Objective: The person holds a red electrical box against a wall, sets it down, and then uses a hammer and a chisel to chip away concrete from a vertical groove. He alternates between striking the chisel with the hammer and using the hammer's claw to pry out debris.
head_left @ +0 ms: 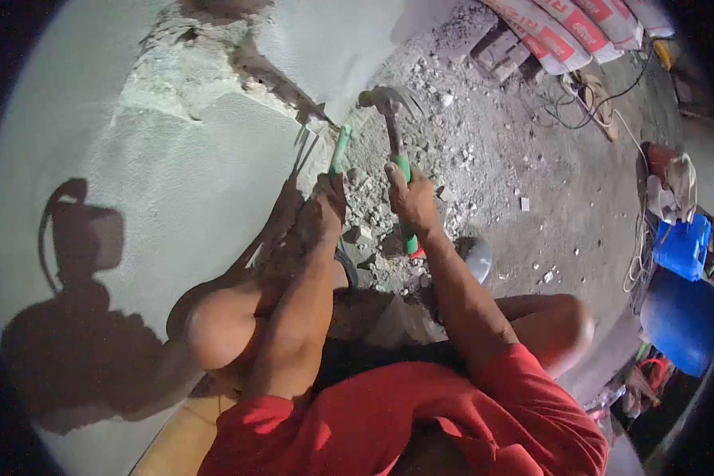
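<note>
My left hand [324,210] is closed around a green chisel [342,149] beside the foot of the wall. The chisel's working end cannot be made out clearly. My right hand [415,202] grips a claw hammer [391,119] by its green handle. The hammer's metal head is raised a little to the right of the chisel, apart from it. Just beyond the chisel, the grey wall [206,166] has a broken groove [274,79] with rough, chipped plaster around it. Broken rubble [365,210] lies on the floor beneath both hands.
Red-and-white sacks [567,32] lie at the top right, near blocks [500,51]. A cable [587,119] runs across the floor [563,198]. On the right are a blue container [682,246] and a blue basin [682,321]. My bent knees flank the rubble.
</note>
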`<state>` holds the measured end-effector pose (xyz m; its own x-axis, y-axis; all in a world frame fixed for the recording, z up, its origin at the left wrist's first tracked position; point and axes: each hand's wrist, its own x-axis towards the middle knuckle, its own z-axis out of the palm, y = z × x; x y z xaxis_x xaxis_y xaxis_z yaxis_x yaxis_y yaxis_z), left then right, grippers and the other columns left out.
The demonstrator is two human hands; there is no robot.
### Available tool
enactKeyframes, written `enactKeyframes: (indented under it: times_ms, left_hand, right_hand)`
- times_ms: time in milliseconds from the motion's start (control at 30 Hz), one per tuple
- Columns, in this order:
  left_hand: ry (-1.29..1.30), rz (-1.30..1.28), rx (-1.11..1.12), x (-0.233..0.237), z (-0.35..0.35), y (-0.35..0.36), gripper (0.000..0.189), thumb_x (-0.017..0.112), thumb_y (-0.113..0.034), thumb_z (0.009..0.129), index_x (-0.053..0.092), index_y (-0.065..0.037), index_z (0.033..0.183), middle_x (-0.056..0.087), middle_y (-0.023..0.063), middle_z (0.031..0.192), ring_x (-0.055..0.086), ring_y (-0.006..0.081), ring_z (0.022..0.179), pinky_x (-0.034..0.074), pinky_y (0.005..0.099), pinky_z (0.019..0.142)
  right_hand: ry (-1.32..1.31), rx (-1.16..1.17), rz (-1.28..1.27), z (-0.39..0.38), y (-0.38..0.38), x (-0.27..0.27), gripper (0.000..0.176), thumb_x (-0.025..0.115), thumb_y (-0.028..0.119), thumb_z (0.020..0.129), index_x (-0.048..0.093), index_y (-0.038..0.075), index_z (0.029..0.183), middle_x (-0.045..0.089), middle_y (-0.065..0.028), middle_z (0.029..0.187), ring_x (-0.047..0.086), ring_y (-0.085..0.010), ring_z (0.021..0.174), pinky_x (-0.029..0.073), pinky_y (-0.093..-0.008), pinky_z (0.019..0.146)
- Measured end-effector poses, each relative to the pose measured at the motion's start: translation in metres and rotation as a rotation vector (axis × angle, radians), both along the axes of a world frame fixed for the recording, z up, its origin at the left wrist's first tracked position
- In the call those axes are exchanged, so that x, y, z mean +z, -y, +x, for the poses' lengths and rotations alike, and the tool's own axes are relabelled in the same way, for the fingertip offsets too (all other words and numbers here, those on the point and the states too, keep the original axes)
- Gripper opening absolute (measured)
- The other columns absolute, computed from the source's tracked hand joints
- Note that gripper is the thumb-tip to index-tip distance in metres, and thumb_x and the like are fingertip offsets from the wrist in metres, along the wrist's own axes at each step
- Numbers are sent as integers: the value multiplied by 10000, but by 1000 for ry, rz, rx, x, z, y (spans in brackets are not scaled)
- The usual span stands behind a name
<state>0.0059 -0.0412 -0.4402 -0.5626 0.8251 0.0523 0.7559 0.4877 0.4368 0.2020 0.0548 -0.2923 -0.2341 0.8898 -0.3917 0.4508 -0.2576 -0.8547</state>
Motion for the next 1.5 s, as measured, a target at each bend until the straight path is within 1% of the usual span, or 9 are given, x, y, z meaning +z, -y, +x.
enactKeyframes:
  times_ms: [200,467,667,833,933,1000,1200,1400,1500]
  left_hand:
    - [-9,-262,-11,93,1,-46,386,401,-397,1006,564,-50,966,673,222,778,668,417,739,539,471,595]
    - [33,-140,42,116,18,-53,376,453,-374,982,556,-13,959,669,233,800,646,458,745,508,543,653]
    - [72,-237,45,118,18,-64,428,420,-393,993,572,6,964,658,290,858,659,441,850,512,522,702]
    - [44,-306,28,96,10,-66,420,429,-385,995,565,13,984,657,298,872,648,469,863,511,528,715]
    - [131,-287,38,138,17,-65,401,419,-357,1000,562,16,1031,665,289,887,629,501,891,509,527,766]
    - [210,-248,108,109,9,-71,402,405,-346,1004,563,19,1056,668,284,907,626,499,905,508,518,788]
    - [156,-306,98,106,10,-71,486,393,-444,988,578,3,1028,664,294,902,650,466,873,513,524,741]
    - [117,-161,45,120,12,-72,429,450,-412,982,590,-8,941,652,295,839,647,472,805,505,551,688]
    - [15,-152,-17,56,-4,-63,435,443,-419,983,588,-10,947,661,274,805,652,465,757,514,541,660]
  right_hand:
    - [-204,-148,-27,-14,7,5,451,590,445,923,630,1,992,575,-106,628,569,-210,588,466,-384,585]
    - [-200,-221,334,-39,29,-27,371,598,376,927,647,12,975,655,-221,819,636,-370,736,484,-445,689]
    - [-94,-152,-68,-36,-9,-37,438,577,409,924,637,-24,945,650,-232,734,646,-412,704,495,-452,665]
    - [-434,-447,336,-48,17,-32,337,577,371,954,557,47,864,541,-28,582,512,-110,461,411,-265,436]
    - [-5,-72,231,-63,25,-96,456,590,404,935,612,-47,875,634,-192,670,629,-296,594,504,-436,583]
    - [165,24,153,-54,-7,-41,471,609,404,920,632,-66,906,644,-241,723,642,-360,674,495,-477,671]
    - [-195,-217,261,-38,9,16,377,592,319,933,618,-56,973,610,-138,689,544,-199,585,461,-350,584]
    - [198,99,104,-45,-10,-42,537,595,496,896,632,-27,1011,660,-289,837,633,-489,854,512,-489,736]
    - [-161,-88,137,-37,-28,29,424,591,383,930,623,-36,979,628,-176,670,617,-305,650,491,-384,590]
